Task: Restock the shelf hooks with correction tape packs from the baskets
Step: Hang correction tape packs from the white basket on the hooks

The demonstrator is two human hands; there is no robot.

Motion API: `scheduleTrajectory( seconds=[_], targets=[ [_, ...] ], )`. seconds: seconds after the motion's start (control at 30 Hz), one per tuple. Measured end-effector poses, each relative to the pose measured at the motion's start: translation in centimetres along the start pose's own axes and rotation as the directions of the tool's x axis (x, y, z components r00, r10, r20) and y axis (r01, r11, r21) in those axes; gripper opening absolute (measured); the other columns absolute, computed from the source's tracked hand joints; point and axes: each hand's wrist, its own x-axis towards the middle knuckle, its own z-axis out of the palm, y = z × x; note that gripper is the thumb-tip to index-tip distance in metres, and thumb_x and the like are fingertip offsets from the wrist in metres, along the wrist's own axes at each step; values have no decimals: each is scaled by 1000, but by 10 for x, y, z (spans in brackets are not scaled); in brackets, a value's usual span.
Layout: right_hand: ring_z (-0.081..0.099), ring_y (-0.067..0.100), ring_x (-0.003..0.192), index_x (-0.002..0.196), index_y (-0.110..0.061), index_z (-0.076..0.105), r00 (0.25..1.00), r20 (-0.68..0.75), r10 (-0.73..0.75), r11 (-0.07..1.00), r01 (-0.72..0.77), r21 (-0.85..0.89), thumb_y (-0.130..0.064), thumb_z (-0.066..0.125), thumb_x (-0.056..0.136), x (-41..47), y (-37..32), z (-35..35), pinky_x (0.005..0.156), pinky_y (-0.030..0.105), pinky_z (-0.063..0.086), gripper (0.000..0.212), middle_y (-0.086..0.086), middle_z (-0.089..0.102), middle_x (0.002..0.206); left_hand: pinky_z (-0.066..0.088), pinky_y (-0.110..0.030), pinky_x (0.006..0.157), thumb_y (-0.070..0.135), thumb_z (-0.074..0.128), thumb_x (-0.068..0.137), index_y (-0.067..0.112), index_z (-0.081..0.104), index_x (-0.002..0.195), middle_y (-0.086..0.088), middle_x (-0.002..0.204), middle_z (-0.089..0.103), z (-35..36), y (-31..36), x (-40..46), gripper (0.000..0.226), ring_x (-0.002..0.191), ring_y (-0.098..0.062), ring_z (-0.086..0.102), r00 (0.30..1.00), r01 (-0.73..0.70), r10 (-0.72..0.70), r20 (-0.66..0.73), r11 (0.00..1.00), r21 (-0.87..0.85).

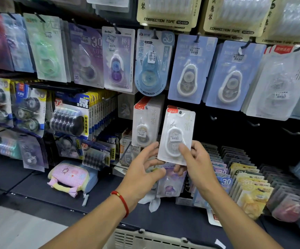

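Item: white correction tape pack, pinched by right hand; left hand relaxed, fingers apart beside it. Step: hanging. Next: align hole with bare hook up-right.

"CORRECTION TAPE NO-8320" on cream pack

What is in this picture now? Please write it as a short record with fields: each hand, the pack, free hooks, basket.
right hand: right hand holds the white pack upright, thumb on its front
left hand: left hand open, fingers relaxed, beside the pack's lower left edge
pack position: in front of the shelf, next to a hanging row of matching packs, not yet on a hook
free hooks: bare hooks to the right of the pack
basket: grey basket at the bottom edge, contents not visible
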Motion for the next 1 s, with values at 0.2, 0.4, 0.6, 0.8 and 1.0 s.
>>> scheduleTrajectory(
  seconds=[0.2, 0.4, 0.6, 0.8, 1.0],
  targets=[
    [56, 17, 43, 103, -15, 61, 998, -68, 1, 999, -3, -37, -44, 61, 103, 4, -4, -2, 42, 25, 41, 29, -7, 64, 59, 55, -34, 105, -12, 70, 90, 31, 48, 148, 18, 142, 60, 1, 0, 1, 75, 124, -8, 64, 999, 7, -5, 46, 999, -32],
    [79, 28, 76, 126, -8, 54, 932, -17, 362, 930, -362, -63, -23, 64, 104, 4, 32, -11, 70, 37, 65, 28, 14, 73, 104, 57, -34, 100, -6, 62, 95, 26, 60, 129, 0, 135, 62, -11, -18, 0, 47, 103, -5, 67, 987, 150, -158, 22, 963, 223],
    [67, 20, 61, 91, -12, 62, 802, 216, 557, 746, -368, -556, -8, 55, 103, -40, 89, -30, 56, 31, 52, 15, 10, 67, 83, 53, -29, 92, 14, 69, 91, 17, 68, 117, -1, 117, 69, -45, -60, -28, 26, 108, -19, 65, 932, 86, -325, 160, 628, 773],
    [70, 22, 88, 107, -22, 63, 573, 309, 759, 465, -144, -874, -28, 60, 99, -132, 160, -8, 65, 28, 53, 10, 8, 71, 104, 46, -35, 106, 20, 65, 93, 19, 63, 132, -9, 138, 63, -59, -140, -103, 39, 128, -28, 57, 735, -119, -625, 261, 260, 958],
    [42, 30, 143, 157, -17, 34, 576, 293, 763, 369, -18, -929, -31, 61, 101, -240, 234, 22, 114, 38, 40, 63, 12, 39, 156, 27, -32, 120, 26, 63, 97, 20, 30, 161, -11, 164, 30, -60, -224, -195, 72, 151, -28, 32, 633, 112, -765, 116, 239, 965]
  ],
)
